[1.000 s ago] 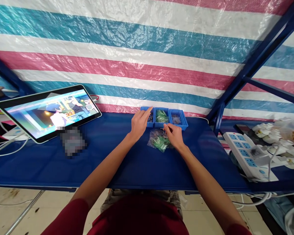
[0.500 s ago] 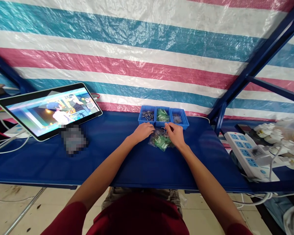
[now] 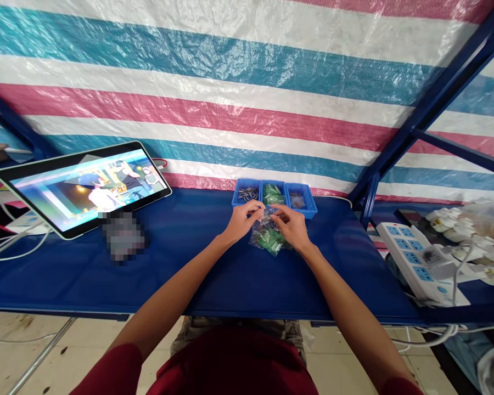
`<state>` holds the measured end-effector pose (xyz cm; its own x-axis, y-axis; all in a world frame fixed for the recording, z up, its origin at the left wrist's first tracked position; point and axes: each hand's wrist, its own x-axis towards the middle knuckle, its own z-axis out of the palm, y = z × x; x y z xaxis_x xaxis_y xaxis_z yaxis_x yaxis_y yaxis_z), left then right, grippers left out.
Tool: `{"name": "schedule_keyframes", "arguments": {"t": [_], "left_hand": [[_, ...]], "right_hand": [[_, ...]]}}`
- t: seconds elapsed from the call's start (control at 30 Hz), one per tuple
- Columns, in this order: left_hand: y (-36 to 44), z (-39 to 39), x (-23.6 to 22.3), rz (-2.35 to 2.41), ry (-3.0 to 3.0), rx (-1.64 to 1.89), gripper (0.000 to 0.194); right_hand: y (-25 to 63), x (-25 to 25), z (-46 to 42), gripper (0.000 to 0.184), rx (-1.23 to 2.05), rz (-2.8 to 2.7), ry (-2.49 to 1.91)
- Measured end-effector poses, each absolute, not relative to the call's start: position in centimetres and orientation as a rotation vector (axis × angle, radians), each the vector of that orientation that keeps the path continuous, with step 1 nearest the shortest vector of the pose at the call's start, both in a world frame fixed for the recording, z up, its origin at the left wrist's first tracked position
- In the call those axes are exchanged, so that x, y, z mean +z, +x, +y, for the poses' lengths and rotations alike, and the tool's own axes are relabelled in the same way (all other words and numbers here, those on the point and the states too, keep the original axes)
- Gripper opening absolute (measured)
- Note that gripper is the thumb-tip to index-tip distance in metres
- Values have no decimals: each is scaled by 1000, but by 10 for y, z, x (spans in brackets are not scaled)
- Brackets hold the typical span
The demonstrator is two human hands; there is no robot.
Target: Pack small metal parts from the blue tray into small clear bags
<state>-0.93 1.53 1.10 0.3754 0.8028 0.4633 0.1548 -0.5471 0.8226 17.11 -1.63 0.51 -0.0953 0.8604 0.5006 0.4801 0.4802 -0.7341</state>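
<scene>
A small clear plastic bag is held up between my two hands in front of the blue bins. My left hand pinches its left side between thumb and fingers. On the other side my right hand has its fingers closed on the bag's right edge. Just below lies a pile of clear bags with green and dark contents. Beyond my hands, the left blue bin has metal screws, the middle bin green packets, and the right bin small greyish pieces.
A tablet playing a cartoon leans at the left of the blue table, with a blurred-out object before it. A white power strip and white fittings lie at the right. A striped tarp hangs behind.
My right hand has come away from the bins' front edge, and my left hand has turned inward and risen from the pile. A clear bag now shows between both hands.
</scene>
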Motion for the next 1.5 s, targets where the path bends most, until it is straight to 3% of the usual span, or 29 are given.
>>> {"name": "schedule_keyframes", "arguments": {"t": [0.23, 0.37, 0.53, 0.7, 0.87, 1.13, 1.3, 1.4, 1.5], "left_hand": [[1, 19, 4, 670, 1330, 1105, 31], [-4, 18, 13, 729, 1496, 1081, 38], [-10, 17, 17, 859, 1863, 1111, 29], [-9, 20, 11, 807, 1645, 1130, 29], [-7, 20, 12, 739, 1456, 1052, 33], [-10, 23, 11, 731, 1563, 1032, 35], [-9, 19, 14, 706, 1402, 1019, 44], [-8, 20, 14, 804, 1375, 964, 38], [-10, 26, 11, 986, 1432, 1007, 33]], "right_hand": [[171, 9, -19, 24, 461, -1774, -944], [172, 10, -17, 19, 298, -1736, -1035], [173, 8, -17, 23, 336, -1726, -1090], [173, 8, -19, 30, 462, -1754, -997], [172, 9, -18, 17, 328, -1786, -980], [173, 6, -17, 27, 604, -1646, -1086], [173, 12, -20, 29, 505, -1810, -975], [171, 13, -20, 20, 465, -1818, -1027], [172, 12, -16, 22, 620, -1614, -1108]]}}
